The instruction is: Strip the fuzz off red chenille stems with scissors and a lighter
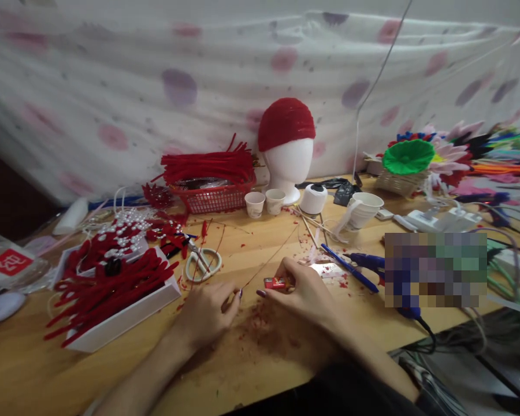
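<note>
My left hand is closed in a pinch on the end of a thin dark red wire, which slants up and away to the right over the wooden table. In my right hand is a small red lighter, gripped between thumb and fingers, its metal end pointing left toward the left fingertips. A small gap separates the two hands. White-handled scissors lie just beyond my left hand. Red fuzzy scraps are scattered on the table below and between the hands.
At left, a white box holds red fuzzy stems. Behind stand a red basket, paper cups, a white foam head in a red cap and a thread spool. A blue pen and glue gun lie right.
</note>
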Demonstrator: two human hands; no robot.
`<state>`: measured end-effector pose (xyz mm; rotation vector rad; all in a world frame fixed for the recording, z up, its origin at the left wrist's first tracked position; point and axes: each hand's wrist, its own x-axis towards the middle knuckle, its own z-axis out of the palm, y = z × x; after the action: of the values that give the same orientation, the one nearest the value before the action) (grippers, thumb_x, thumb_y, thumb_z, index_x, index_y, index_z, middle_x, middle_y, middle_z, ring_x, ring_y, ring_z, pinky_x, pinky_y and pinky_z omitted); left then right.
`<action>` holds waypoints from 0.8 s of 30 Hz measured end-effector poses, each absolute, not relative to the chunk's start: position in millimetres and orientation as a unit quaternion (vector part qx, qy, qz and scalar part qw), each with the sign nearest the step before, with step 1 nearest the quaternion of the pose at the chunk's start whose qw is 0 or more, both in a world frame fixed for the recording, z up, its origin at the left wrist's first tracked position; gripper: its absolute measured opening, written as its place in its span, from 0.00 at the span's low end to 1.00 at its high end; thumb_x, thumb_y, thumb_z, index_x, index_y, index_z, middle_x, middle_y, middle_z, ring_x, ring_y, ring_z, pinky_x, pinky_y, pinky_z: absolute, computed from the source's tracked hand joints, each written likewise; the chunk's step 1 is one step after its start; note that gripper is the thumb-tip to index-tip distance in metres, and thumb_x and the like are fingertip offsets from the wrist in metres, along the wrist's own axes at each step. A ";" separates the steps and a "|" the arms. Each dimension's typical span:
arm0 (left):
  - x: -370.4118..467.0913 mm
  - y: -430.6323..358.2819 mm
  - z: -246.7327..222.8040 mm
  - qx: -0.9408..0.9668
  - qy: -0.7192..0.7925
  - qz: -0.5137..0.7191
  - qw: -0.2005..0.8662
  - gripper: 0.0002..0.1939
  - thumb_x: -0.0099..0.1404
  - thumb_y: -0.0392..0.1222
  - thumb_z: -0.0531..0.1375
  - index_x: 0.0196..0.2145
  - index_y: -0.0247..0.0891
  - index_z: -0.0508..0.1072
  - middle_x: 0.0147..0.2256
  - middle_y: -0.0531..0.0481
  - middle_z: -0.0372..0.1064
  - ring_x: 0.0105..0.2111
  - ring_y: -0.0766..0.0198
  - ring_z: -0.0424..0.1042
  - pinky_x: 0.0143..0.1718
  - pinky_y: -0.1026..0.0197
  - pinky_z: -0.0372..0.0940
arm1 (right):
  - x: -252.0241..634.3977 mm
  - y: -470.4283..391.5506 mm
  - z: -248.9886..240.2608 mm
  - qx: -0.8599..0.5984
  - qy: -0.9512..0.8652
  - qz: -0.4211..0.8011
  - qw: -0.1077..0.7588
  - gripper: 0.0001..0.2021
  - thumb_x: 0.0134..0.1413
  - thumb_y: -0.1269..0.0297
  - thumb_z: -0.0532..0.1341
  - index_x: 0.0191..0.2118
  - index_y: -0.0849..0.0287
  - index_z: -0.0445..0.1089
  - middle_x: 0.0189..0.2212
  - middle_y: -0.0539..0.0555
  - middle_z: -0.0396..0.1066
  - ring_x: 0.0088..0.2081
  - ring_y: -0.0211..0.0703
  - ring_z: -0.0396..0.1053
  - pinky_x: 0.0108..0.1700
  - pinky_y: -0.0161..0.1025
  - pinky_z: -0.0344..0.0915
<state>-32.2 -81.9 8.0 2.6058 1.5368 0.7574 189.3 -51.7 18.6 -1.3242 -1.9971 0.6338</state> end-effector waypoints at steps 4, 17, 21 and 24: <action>-32.0 -80.7 5.3 0.827 0.495 0.266 -0.021 0.12 0.63 0.37 0.52 0.22 0.40 0.64 0.17 0.56 0.63 0.17 0.67 0.64 0.21 0.63 0.51 | 193.5 -55.5 16.2 -0.508 -0.782 0.219 0.288 0.16 0.50 0.49 0.61 0.26 0.55 0.59 0.22 0.50 0.67 0.24 0.39 0.61 0.27 0.36 0.50; -26.6 -84.3 4.8 0.831 0.490 0.264 -0.013 0.12 0.65 0.37 0.52 0.23 0.39 0.64 0.16 0.57 0.60 0.16 0.67 0.62 0.20 0.63 0.48 | 187.1 -51.1 9.5 -0.540 -0.787 0.181 0.237 0.13 0.51 0.56 0.59 0.27 0.54 0.54 0.24 0.53 0.71 0.25 0.42 0.65 0.27 0.37 0.53; -26.1 -84.6 3.7 0.829 0.493 0.264 -0.012 0.13 0.65 0.38 0.53 0.22 0.38 0.64 0.16 0.56 0.60 0.16 0.68 0.61 0.21 0.63 0.48 | 185.0 -50.9 8.2 -0.535 -0.791 0.170 0.244 0.13 0.51 0.57 0.60 0.26 0.54 0.54 0.23 0.54 0.71 0.24 0.42 0.66 0.26 0.36 0.54; -25.9 -85.1 3.8 0.831 0.489 0.266 -0.014 0.13 0.65 0.37 0.53 0.22 0.37 0.64 0.15 0.56 0.59 0.16 0.69 0.60 0.20 0.63 0.48 | 184.3 -51.3 7.5 -0.523 -0.798 0.172 0.246 0.12 0.51 0.57 0.59 0.27 0.55 0.56 0.23 0.53 0.72 0.24 0.41 0.67 0.25 0.35 0.54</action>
<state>-25.9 -85.1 3.8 2.6329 1.5517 0.8418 184.3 -51.3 7.5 -1.4265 -2.1763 0.4687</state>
